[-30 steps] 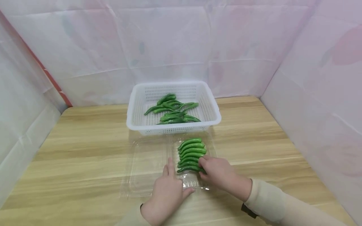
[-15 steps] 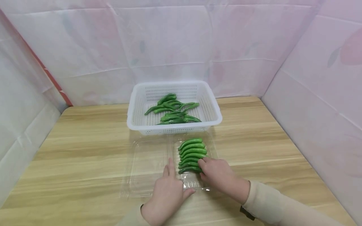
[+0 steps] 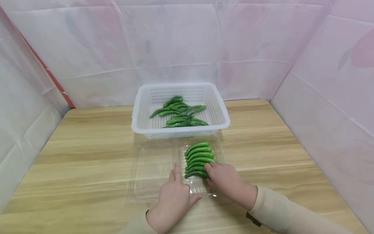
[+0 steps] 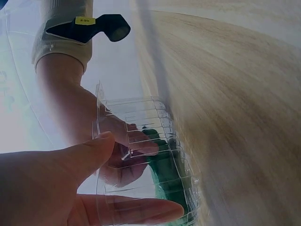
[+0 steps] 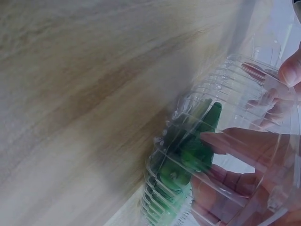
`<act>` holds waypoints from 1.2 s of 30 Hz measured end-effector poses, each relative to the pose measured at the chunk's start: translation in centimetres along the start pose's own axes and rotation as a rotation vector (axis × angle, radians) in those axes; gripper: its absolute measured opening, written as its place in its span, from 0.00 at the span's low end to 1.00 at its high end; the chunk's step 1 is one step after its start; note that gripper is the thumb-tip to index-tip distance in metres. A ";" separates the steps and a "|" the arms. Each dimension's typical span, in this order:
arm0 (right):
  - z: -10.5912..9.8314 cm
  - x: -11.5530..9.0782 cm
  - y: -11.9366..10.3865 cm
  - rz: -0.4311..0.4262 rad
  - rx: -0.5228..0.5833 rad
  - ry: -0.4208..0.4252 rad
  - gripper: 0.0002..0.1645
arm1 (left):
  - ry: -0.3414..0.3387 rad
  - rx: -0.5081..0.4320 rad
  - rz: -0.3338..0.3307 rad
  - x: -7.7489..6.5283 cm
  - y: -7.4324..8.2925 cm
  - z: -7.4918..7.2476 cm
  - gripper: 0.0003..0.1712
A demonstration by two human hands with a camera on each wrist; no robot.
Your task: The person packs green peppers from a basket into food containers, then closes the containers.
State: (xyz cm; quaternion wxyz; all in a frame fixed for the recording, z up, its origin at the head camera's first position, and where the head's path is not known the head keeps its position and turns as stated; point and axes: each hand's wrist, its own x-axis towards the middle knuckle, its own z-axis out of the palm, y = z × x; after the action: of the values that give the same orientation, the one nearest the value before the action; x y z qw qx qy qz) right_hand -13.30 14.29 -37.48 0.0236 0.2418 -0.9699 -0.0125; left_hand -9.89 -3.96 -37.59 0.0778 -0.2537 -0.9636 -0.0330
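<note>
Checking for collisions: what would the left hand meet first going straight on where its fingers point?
The left hand would probably meet the white basket first, at its near wall beyond the clear container; exact height is unclear.

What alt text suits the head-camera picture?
A right hand touches green chili peppers lined up in an open clear plastic clamshell; the left hand rests on it. Behind, a white perforated basket holds more peppers.

Passage lies over the wooden table left of the clear container; the white basket blocks behind, the left hand in front, the right hand at right.
</note>
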 end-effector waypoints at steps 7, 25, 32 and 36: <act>-0.2 0.0 0.0 0.004 0.009 -0.048 0.21 | -0.006 -0.012 -0.004 0.1 0.1 0.0 0.36; -3.8 3.0 2.7 0.023 0.315 0.066 0.11 | -0.041 0.004 -0.007 0.1 0.0 -0.1 0.37; -7.0 9.3 6.3 0.052 0.477 0.119 0.05 | -0.071 0.002 -0.003 0.1 0.0 -0.1 0.38; -6.4 12.7 8.2 0.044 0.482 -0.018 0.06 | -0.071 0.010 -0.008 0.1 0.1 -0.1 0.39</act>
State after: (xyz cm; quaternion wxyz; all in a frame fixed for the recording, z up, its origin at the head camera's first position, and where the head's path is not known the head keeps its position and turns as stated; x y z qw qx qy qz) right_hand -28.04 15.49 -30.28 -0.0431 0.2191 -0.9501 0.2177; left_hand -9.92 -3.83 -37.47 0.0445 -0.2505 -0.9669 -0.0194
